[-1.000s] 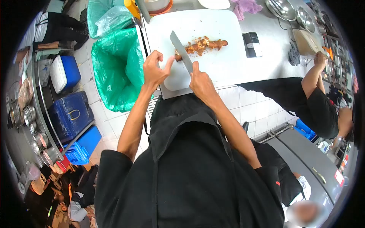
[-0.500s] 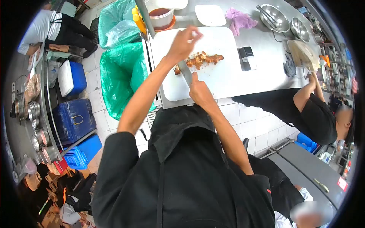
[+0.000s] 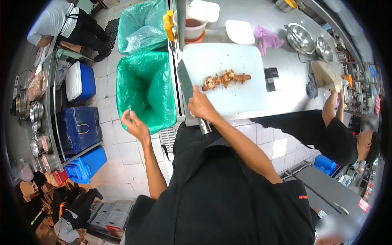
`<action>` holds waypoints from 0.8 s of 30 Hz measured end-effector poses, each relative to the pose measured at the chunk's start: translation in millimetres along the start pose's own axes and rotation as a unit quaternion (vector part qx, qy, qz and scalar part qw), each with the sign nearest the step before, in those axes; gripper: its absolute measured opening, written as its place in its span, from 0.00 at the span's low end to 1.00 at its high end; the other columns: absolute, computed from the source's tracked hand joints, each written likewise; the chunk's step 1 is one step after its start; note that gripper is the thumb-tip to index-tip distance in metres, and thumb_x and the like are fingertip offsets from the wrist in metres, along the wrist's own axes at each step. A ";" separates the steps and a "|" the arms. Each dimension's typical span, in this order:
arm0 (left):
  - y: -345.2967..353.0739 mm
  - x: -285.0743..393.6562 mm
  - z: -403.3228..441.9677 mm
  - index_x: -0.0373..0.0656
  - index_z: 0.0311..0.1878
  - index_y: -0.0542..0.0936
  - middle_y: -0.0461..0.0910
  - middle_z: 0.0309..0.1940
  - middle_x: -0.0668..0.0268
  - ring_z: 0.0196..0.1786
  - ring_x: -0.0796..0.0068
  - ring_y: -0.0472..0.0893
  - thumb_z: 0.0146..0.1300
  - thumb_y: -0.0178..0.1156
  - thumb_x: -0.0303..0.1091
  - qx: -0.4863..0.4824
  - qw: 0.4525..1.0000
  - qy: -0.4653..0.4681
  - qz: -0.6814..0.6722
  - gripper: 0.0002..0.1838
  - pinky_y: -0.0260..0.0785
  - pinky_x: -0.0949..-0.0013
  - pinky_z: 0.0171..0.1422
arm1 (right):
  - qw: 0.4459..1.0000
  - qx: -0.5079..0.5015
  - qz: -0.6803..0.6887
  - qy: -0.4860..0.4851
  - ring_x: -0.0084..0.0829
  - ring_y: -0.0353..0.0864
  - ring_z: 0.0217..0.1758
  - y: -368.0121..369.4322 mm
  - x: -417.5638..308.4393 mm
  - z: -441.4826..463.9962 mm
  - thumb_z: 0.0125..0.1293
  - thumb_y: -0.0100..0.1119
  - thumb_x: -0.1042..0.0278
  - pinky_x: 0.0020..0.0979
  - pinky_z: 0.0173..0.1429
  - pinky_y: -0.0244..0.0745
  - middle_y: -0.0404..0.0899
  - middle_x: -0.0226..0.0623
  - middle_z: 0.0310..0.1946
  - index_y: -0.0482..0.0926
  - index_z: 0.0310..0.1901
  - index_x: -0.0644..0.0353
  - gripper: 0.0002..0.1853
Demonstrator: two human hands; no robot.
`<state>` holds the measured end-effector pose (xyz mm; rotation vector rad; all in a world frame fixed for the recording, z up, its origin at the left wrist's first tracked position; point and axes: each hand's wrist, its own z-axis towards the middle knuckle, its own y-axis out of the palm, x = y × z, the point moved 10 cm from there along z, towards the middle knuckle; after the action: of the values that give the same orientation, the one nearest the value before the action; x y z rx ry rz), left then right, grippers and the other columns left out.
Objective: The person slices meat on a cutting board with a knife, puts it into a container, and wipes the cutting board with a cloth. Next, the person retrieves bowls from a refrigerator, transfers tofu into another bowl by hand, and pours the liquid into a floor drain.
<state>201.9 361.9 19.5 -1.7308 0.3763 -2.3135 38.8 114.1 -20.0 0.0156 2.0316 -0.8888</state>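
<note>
My right hand (image 3: 201,105) grips a cleaver (image 3: 185,83) by its metal handle, the wide blade pointing away from me over the left edge of the cutting board (image 3: 245,102). A long browned, crumbly piece of food (image 3: 226,79), perhaps meat, lies on the white board with crumbs around it. The blade is apart from this food. My left hand (image 3: 136,127) is raised beside the near left side of a green-lined bin (image 3: 143,81), fingers loosely bent and apart. A tiny pale speck shows at its fingertips, too small to name.
Yellow-handled tools (image 3: 168,26) stand at the table's left edge near a tub of dark red liquid (image 3: 193,23). A white tray (image 3: 239,32), purple cloth (image 3: 267,39), black box (image 3: 272,79) and steel bowl (image 3: 300,38) surround the board. A co-worker (image 3: 335,130) stands at right.
My left hand has swung from above the board to beside the green bin. My right hand has carried the cleaver leftward, off the food to the board's left edge. The view has shifted.
</note>
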 end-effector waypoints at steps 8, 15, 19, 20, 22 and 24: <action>-3.8 13.9 10.1 0.37 0.53 0.72 0.72 0.41 0.61 0.32 0.78 0.73 0.70 0.56 0.34 -0.019 0.998 -0.054 0.006 0.14 0.66 0.73 0.32 | 0.996 -0.019 0.073 0.041 0.63 0.76 0.52 28.1 -22.9 45.2 0.53 0.58 0.72 0.50 0.57 0.72 0.71 0.77 0.45 0.56 0.54 0.83 0.31; 77.0 137.2 22.3 0.39 0.48 0.78 0.74 0.39 0.65 0.26 0.84 0.65 0.63 0.63 0.30 -0.147 0.982 0.117 -0.026 0.11 0.55 0.75 0.26 | 0.993 0.031 0.050 0.100 0.63 0.70 0.60 49.6 -8.3 89.6 0.54 0.63 0.63 0.47 0.62 0.70 0.65 0.71 0.55 0.59 0.57 0.78 0.35; 133.8 195.0 -5.1 0.41 0.49 0.79 0.74 0.43 0.63 0.33 0.76 0.72 0.62 0.63 0.30 -0.233 0.948 0.215 -0.027 0.12 0.65 0.71 0.39 | 0.996 -0.003 0.082 -0.019 0.61 0.70 0.60 57.9 -13.8 104.6 0.58 0.61 0.54 0.48 0.59 0.70 0.70 0.64 0.51 0.65 0.54 0.75 0.32; 145.4 201.4 -7.8 0.41 0.49 0.79 0.74 0.43 0.63 0.33 0.76 0.72 0.62 0.63 0.30 -0.236 0.947 0.217 -0.026 0.12 0.65 0.71 0.39 | 0.982 0.050 0.105 -0.147 0.56 0.75 0.55 30.0 -37.1 84.4 0.62 0.56 0.53 0.46 0.56 0.72 0.77 0.58 0.44 0.72 0.50 0.71 0.26; 175.5 211.6 -19.6 0.41 0.50 0.79 0.74 0.44 0.60 0.40 0.67 0.75 0.63 0.62 0.33 -0.288 0.929 0.234 0.006 0.14 0.69 0.64 0.47 | 0.984 0.034 0.103 -0.144 0.55 0.76 0.53 8.7 -31.8 73.3 0.62 0.56 0.53 0.46 0.56 0.72 0.77 0.57 0.43 0.72 0.50 0.70 0.25; 196.5 216.1 -17.9 0.41 0.51 0.78 0.74 0.44 0.58 0.43 0.64 0.76 0.64 0.61 0.34 -0.292 0.925 0.244 0.014 0.14 0.69 0.62 0.50 | 0.985 -0.007 0.089 -0.149 0.54 0.77 0.51 -2.5 -30.0 69.2 0.61 0.56 0.54 0.45 0.55 0.72 0.79 0.55 0.41 0.73 0.49 0.68 0.24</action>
<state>130.2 106.7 143.5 -1.2791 1.2816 -2.7785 106.3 80.4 -20.3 0.0526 1.7268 -0.7179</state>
